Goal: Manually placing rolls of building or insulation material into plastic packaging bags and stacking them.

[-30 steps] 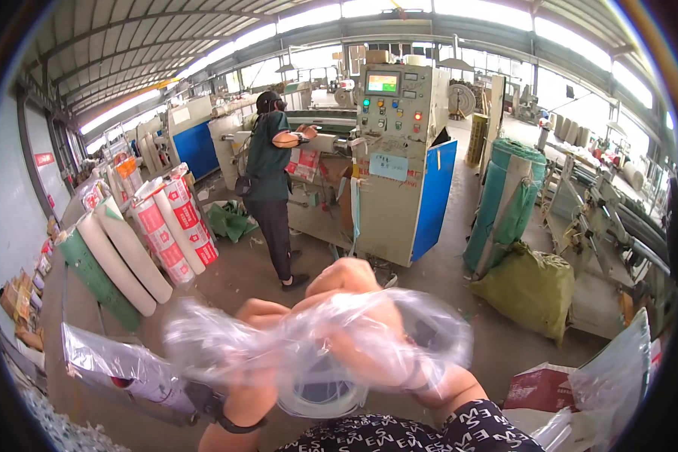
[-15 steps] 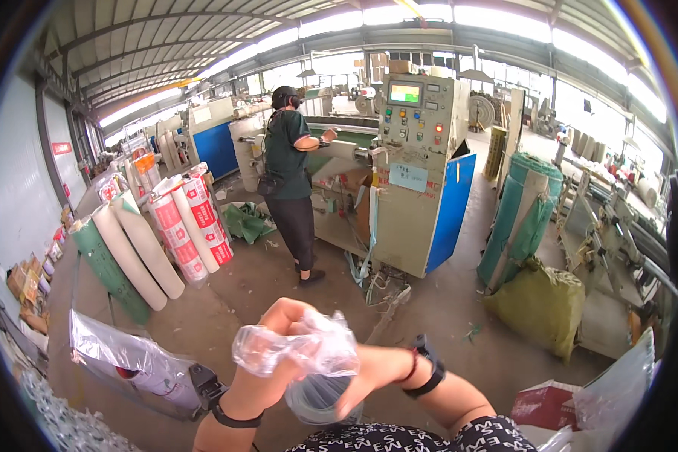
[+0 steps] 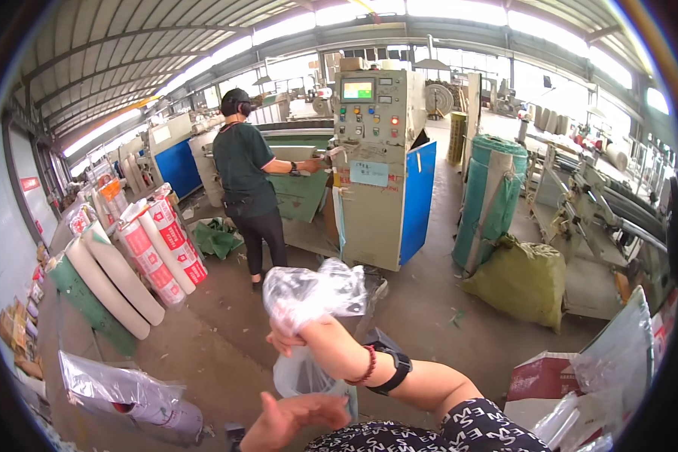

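Note:
My right hand (image 3: 290, 335) reaches forward with its fingers curled round a crumpled sheet of clear plastic film (image 3: 316, 290). The film bunches above the hand and covers part of it. Below that hand hangs more translucent plastic (image 3: 301, 374), cloudy and loosely rounded; whether it joins the film I cannot tell. My left hand (image 3: 297, 420) is low and close to my body, just under the translucent plastic. Its thumb stands apart from the outstretched fingers, and nothing shows in it. A dark band and a red bead bracelet circle my right wrist.
A person (image 3: 248, 173) stands at a machine with a control cabinet (image 3: 377, 203). Leaning rolls (image 3: 154, 256) stand left, a film-wrapped roll (image 3: 158, 410) near left. On the right are a green roll (image 3: 490, 203), an olive sack (image 3: 523, 282) and a dark red box (image 3: 542, 377).
My hands have parted: the right carries the film up and forward, while the left has let go and dropped toward my body. The view has turned right. The person's arm now reaches toward the cabinet.

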Motion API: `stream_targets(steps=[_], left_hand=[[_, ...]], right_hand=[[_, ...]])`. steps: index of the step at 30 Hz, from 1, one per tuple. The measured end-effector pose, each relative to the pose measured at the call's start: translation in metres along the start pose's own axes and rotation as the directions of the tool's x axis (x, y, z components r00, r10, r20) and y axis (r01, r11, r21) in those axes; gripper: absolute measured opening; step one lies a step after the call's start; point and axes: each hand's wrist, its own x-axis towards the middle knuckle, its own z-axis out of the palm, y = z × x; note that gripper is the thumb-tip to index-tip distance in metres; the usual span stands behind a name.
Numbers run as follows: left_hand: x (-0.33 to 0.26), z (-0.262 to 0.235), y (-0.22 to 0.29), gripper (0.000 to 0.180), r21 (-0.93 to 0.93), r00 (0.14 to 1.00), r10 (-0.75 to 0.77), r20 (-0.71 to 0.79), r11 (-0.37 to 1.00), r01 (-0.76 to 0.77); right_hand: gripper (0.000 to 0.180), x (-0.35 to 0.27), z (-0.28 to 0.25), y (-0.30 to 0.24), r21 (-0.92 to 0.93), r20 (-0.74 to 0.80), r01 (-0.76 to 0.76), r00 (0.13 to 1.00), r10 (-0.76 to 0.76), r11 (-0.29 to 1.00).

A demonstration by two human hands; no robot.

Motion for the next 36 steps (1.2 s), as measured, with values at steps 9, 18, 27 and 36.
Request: stream_targets(steps=[9,18,27,36], left_hand=[[0.022,0.028,0.028,0.098,-0.811,0.923,-0.26,-0.283,0.578,-0.086],[0.041,-0.047,0.014,0.02,-0.514,0.921,-0.38,0.09,0.774,0.369],[0.091,-0.012,0.076,0.013,0.883,0.922,-0.082,0.379,-0.264,-0.387],[0.066,0.008,-0.009,0.024,0.898,0.636,0.635,0.439,-0.294,-0.326]], right_hand=[[0.029,-0.074,0.02,-0.027,-0.427,0.824,0.656,0.565,-0.03,0.622],[0.019,-0.137,-0.058,-0.004,-0.835,0.434,0.437,0.897,-0.087,0.336],[0.035,-0.13,-0.036,0.018,-0.884,0.426,0.432,0.902,-0.076,0.178],[0.02,-0.126,-0.083,-0.032,-0.335,-0.215,-0.385,0.92,0.328,0.86]])
